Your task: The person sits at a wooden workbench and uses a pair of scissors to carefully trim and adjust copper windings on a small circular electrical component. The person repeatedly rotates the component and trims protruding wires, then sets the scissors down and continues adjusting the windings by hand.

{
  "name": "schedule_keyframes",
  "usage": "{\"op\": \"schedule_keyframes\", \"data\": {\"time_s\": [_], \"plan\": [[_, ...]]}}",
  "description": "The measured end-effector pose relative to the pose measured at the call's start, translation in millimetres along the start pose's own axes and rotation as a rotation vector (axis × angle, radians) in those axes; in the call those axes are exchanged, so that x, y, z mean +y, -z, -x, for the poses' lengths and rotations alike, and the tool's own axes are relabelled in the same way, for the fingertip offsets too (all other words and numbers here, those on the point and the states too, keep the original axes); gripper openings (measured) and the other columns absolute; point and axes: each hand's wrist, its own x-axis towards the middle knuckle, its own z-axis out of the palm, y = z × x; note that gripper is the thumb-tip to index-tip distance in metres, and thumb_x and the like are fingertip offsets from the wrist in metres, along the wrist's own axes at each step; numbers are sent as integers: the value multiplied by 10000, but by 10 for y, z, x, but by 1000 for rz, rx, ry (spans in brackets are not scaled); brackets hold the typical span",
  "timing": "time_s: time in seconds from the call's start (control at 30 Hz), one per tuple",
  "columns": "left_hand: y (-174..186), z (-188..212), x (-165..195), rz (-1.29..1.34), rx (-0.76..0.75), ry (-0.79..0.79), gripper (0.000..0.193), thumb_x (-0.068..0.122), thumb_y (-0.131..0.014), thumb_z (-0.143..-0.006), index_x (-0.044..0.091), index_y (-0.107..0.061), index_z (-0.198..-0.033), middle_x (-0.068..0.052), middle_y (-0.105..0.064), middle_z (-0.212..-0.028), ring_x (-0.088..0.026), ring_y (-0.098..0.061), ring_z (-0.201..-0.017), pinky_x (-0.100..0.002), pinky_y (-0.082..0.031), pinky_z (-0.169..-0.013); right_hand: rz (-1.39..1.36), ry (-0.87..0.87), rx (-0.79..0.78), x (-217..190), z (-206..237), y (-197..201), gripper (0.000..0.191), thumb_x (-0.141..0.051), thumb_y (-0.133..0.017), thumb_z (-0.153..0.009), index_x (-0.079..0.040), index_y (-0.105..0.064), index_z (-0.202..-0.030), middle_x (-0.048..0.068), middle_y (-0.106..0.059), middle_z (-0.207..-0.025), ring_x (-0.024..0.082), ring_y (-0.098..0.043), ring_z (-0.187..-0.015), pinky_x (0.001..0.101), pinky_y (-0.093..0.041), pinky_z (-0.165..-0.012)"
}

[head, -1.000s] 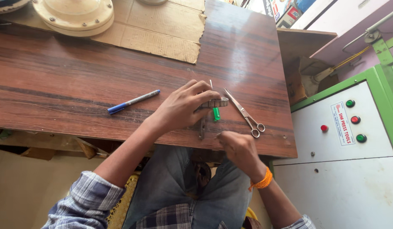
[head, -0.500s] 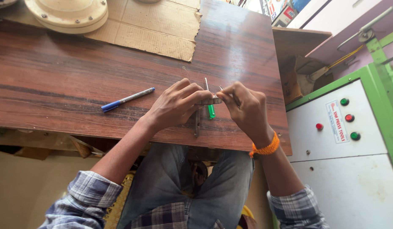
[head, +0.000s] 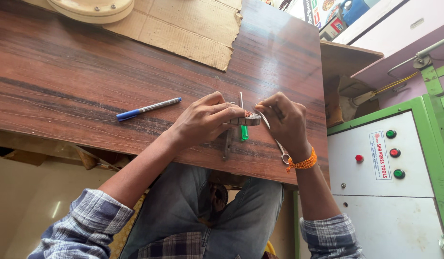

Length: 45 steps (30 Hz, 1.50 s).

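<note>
Seen from above at a dark wooden table (head: 87,86): left hand (head: 202,122) pinched a small metal part (head: 248,120), right hand (head: 284,120) met it, over scissors (head: 279,146). Beneath lay a green-handled tool (head: 243,129); off to the left a blue pen (head: 147,108), further back torn cardboard (head: 183,29).

— What lies on the wooden table (head: 63,81) apart from the work?

— A blue-capped pen (head: 148,109) near the table's front edge, a torn cardboard sheet (head: 183,29) at its far side, and a round cream disc (head: 90,7) on that cardboard.

— And beside the table?

— A white and green control cabinet (head: 380,192), with red and green buttons (head: 393,153).
</note>
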Motion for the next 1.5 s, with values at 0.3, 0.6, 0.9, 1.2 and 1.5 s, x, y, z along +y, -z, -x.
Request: {"op": "schedule_keyframes", "data": {"time_s": [0.3,0.6,0.9,1.2,1.5], "plan": [[-13,2,23,6,11,36,472,114,-786,-839,192,-646,-1283,23,-734,-1095,-219,-599,-895,-362,-563,-854,22,-40,22,-5,140,117,148,-53,-802,-943,-26,-670,-883,39,-682,-687,63,-591,-567,247,-436,-515],[-36,15,31,16,14,73,441,105,-781,-859,194,-660,-1274,35,-731,-1042,-204,-609,-888,-358,-572,-846,68,-20,-2,104,-206,0,154,-90,-784,-993,-32,-673,-904,40,-673,-650,73,-576,-523,253,-391,-472],[21,17,67,-6,5,71,519,149,-826,-795,162,-650,-1284,18,-711,-991,-216,-613,-884,-376,-564,-813,75,204,-162,63,-414,-81,135,-91,-770,-990,-31,-667,-927,72,-713,-750,113,-668,-607,288,-503,-555],[42,-27,93,37,24,78,445,147,-806,-788,149,-637,-1201,4,-689,-1016,-242,-614,-926,-403,-549,-828,122,161,-34,39,-212,130,175,-83,-810,-955,-39,-650,-899,91,-733,-786,141,-701,-631,282,-516,-571],[44,-46,98,26,43,68,451,151,-813,-805,103,-619,-1210,-31,-660,-974,-251,-625,-933,-403,-544,-829,173,202,-18,316,-439,24,182,-98,-802,-974,-35,-667,-868,70,-733,-708,129,-661,-519,278,-460,-454]]}}
